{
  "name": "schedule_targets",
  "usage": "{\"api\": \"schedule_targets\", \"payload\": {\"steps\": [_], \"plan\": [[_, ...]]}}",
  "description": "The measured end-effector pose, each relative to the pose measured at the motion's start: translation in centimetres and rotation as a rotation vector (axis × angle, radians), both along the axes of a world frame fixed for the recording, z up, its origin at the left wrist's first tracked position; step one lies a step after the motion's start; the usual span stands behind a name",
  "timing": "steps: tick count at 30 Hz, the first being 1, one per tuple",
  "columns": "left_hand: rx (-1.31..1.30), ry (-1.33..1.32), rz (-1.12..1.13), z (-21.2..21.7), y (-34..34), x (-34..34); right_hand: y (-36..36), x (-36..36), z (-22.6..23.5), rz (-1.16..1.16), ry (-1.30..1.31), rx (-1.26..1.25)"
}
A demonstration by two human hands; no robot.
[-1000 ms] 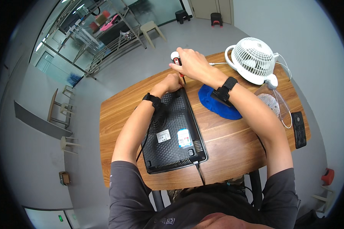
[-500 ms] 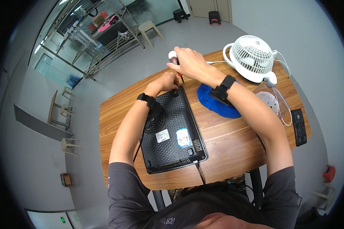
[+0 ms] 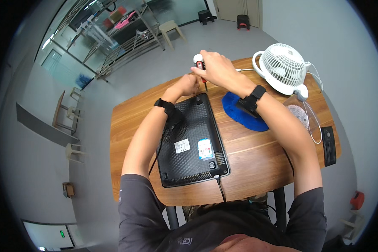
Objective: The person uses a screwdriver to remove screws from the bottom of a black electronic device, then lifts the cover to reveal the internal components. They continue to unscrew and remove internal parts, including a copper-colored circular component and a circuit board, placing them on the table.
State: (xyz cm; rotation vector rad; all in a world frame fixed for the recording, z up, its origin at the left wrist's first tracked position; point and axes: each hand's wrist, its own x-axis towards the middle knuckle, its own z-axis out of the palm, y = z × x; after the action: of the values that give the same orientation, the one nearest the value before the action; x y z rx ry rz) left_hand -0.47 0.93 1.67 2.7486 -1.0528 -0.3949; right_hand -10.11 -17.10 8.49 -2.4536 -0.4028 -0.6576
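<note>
Hands [image 3: 217, 69] over wooden table [image 3: 256, 168]; grey floor [image 3: 98, 201], metal rack [image 3: 132, 47] beyond.

On the table [image 3: 260, 168], the device [image 3: 197, 126] lies left of centre, a cable [image 3: 221, 191] running from its near end to the table's near edge. At its far end is the left hand [image 3: 190, 85]; just right, the right hand [image 3: 216, 69] with the screwdriver [image 3: 200, 65]. The cloth [image 3: 235, 112] lies right of the device. The fan [image 3: 283, 69] stands at the far right corner, the bag [image 3: 298, 115] before it, the block [image 3: 329, 145] along the right edge.
</note>
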Motion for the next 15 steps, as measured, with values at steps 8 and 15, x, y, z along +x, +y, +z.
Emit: {"api": "schedule_targets", "payload": {"steps": [8, 15], "plan": [[-0.042, 0.101, 0.356, 6.7, 17.9, -5.3, 2.6, -1.2, 2.4, 0.023, -0.041, -0.034], [0.100, 0.204, 0.503, 4.6, 32.8, -16.5, 10.3, -2.0, 5.1, 0.163, 0.005, -0.039]]}}
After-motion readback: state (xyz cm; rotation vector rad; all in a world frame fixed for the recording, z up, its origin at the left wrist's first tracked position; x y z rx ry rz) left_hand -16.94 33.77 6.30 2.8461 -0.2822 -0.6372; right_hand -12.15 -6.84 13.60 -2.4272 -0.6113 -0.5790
